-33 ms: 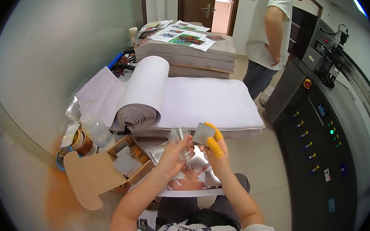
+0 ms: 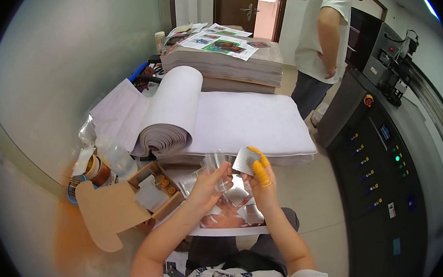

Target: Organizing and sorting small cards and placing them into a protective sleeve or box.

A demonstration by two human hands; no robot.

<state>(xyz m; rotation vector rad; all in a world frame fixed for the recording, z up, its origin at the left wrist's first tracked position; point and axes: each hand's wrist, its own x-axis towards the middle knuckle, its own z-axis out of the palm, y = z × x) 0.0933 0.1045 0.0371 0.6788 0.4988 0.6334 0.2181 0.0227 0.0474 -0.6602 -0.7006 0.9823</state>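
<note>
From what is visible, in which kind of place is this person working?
Probably a print room or small workshop: there is a large roll of white sheet material, a thick stack of sheets with colour prints on top, and a dark machine cabinet with a green light.

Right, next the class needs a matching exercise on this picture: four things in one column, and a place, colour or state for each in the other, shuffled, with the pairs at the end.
Things
1. Small grey lined plate
2. Clear plastic
3. Finger covers
4. Cardboard box

Places, colours, states
A. Held in the left hand
B. Standing open
C. Held in the right hand
D. Yellow

Pairs: 1-C, 2-A, 3-D, 4-B
</note>
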